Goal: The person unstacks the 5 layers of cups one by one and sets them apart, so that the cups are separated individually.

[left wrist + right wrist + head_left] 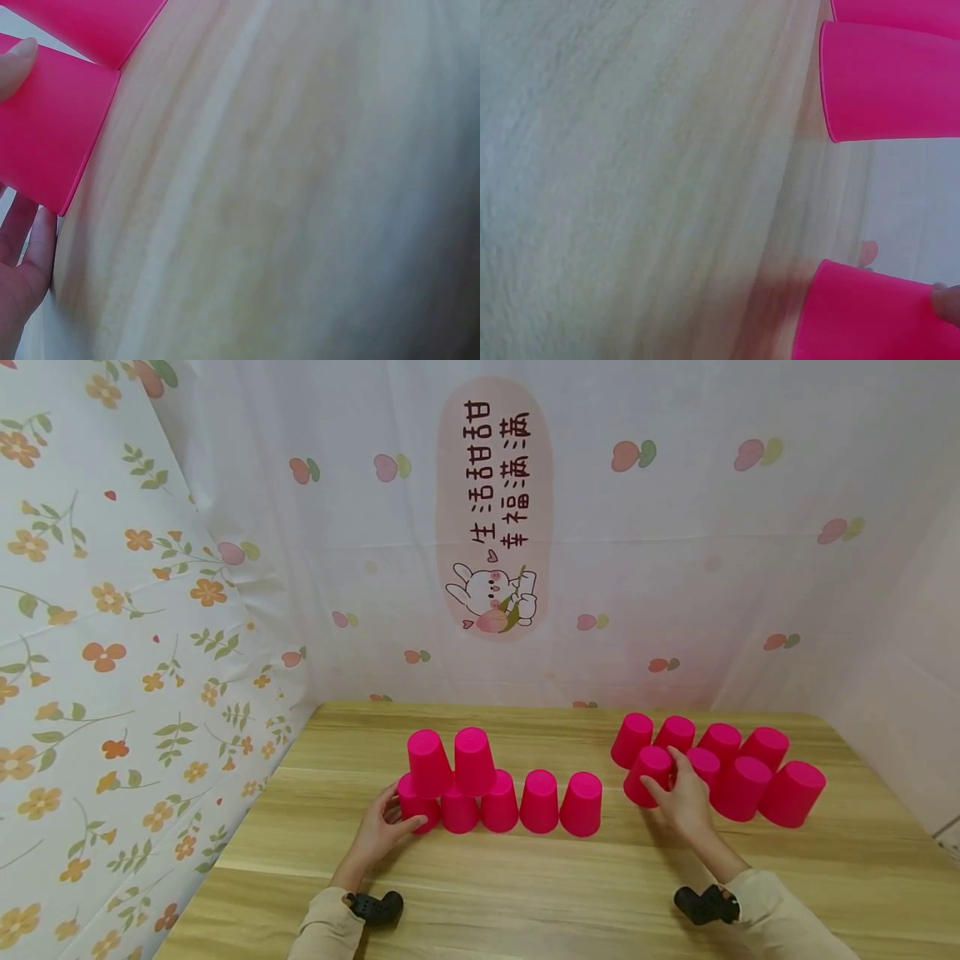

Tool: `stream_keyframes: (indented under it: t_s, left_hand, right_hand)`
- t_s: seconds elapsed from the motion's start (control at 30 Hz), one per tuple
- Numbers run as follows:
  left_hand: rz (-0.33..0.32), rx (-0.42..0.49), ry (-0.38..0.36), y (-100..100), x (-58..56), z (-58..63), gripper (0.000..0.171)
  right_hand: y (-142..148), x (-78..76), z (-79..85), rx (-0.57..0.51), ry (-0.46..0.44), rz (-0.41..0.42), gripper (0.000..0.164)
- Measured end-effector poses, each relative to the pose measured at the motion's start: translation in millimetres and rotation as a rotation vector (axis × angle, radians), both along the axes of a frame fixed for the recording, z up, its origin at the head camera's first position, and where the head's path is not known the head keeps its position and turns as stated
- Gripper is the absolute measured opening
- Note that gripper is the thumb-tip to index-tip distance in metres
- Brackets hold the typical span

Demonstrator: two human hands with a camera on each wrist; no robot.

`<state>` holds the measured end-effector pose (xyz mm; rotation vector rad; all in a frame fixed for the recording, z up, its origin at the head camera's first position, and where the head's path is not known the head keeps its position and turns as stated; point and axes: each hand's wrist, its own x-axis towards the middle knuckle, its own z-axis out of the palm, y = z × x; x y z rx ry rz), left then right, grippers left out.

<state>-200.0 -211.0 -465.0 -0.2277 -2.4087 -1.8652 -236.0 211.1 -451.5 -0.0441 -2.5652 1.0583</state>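
Note:
My left hand (378, 835) holds the leftmost pink cup (417, 817) of a row of several upside-down cups, thumb in front and fingers around its left side. In the left wrist view the thumb rests on this cup (52, 124). Two more cups, a left one (429, 764) and a right one (475, 764), stand on top of the row's left part. Over at the right, my right hand (686, 797) grips the front-left cup (648, 775) of another group between thumb and fingers. Whether that cup touches the table cannot be told.
Several more upside-down pink cups stand close together around the right hand, including one at the far right (793, 795). The row's right end is a cup (581, 804). The wooden table (510, 893) meets a printed cloth backdrop (360, 568) behind.

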Motion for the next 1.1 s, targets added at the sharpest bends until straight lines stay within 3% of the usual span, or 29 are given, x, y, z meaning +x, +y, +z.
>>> stream_keyframes:
  t_s: [0.17, 0.37, 0.5, 0.77, 0.97, 1.1]
  left_hand:
    - [0.006, -0.003, 0.001, -1, -0.9, -3.1, 0.059]
    - [0.026, -0.006, -0.011, -8, -8.4, -21.0, 0.059]
    - [0.037, -0.011, -0.018, -10, -10.7, -24.7, 0.061]
    - [0.038, -0.014, -0.031, -11, -10.2, -23.6, 0.062]
    - [0.02, -0.009, -0.044, -3, -0.8, -3.0, 0.06]
    - [0.021, -0.014, -0.027, -5, -5.9, -12.3, 0.061]
  right_hand:
    - [1, -0.1, 10.7, 0.007, 0.034, 0.053, 0.065]
    - [-3, -3.1, 42.2, 0.076, 0.101, 0.116, 0.064]
    - [-16, -8.6, 65.2, 0.093, 0.092, 0.192, 0.069]
    - [-69, -16.1, 92.8, -0.028, 0.047, 0.436, 0.071]
    - [-120, -10.8, 99.8, -0.141, 0.032, 0.588, 0.07]
    - [-149, -6.3, 97.0, -0.214, -0.019, 0.681, 0.067]
